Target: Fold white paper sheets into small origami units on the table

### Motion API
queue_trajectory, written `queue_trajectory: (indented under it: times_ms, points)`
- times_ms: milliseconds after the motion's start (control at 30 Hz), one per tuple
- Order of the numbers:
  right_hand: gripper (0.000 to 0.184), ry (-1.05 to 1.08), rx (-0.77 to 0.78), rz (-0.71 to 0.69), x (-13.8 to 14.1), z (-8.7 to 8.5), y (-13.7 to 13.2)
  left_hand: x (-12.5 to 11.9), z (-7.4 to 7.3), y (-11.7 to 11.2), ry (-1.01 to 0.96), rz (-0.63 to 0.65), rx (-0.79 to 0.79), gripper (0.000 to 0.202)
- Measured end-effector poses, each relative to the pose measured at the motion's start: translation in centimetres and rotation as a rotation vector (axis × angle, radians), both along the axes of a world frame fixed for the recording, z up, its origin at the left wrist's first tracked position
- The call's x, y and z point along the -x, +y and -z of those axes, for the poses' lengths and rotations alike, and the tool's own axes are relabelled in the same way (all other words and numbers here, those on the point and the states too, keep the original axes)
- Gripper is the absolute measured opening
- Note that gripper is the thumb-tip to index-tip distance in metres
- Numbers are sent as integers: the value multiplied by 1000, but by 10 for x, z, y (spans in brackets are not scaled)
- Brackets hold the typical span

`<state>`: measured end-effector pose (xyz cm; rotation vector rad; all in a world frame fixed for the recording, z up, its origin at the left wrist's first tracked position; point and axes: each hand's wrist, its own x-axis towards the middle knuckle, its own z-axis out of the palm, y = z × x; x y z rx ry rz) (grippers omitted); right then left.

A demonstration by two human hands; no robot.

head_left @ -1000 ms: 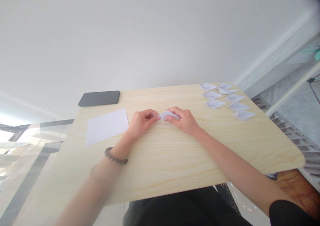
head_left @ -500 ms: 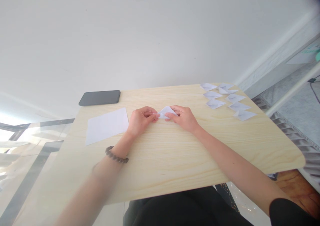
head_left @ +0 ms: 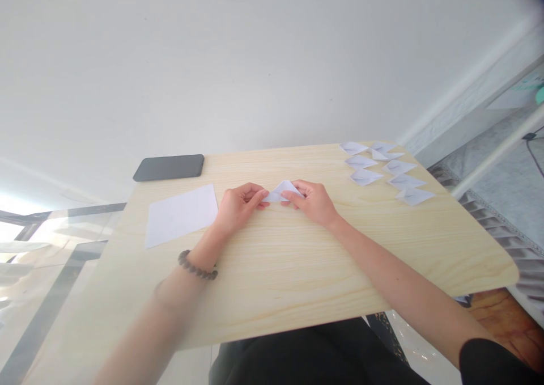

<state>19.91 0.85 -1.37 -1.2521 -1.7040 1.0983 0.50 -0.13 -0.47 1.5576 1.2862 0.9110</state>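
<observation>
A small folded piece of white paper (head_left: pixel 280 191) rests on the light wooden table (head_left: pixel 297 260), pinched from both sides. My left hand (head_left: pixel 238 204), with a bead bracelet on its wrist, grips the paper's left tip with closed fingers. My right hand (head_left: pixel 311 201) holds the paper's right side, fingers curled over it. A flat white sheet (head_left: pixel 182 214) lies just left of my left hand.
A dark phone (head_left: pixel 169 167) lies at the table's far left corner. Several folded white paper pieces (head_left: pixel 385 170) are laid out in rows at the far right corner. A white wall rises behind the table; the floor drops off on both sides.
The folded paper has been raised a little and its upper point now stands up between my hands. Both hands stayed in nearly the same place.
</observation>
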Motion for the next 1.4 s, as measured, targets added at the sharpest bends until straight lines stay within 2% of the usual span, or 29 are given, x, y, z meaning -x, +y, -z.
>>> queue_trajectory:
  times_ms: [167,367,500,633,900,1033,1267,1400]
  points:
    - [25,-45,-53,-15,0,1,-1,1,2,2,-33,48,58,35]
    - [27,-4,-15,-42,0,4,-1,3,1,3,123,98,-12,30]
    - [27,16,25,-41,0,4,0,1,2,5,155,92,-43,29]
    - [29,19,47,-34,0,1,1,-1,3,6,116,74,-28,29]
    - [45,89,97,-59,-4,-4,4,4,0,7,0,-15,61,33]
    - [43,82,96,-67,-5,-2,5,5,1,7,-24,16,83,35]
    - [43,44,30,-61,-4,1,3,4,-2,6,48,80,80,34]
    - [43,93,58,-68,-4,2,3,4,-3,6,6,110,120,34]
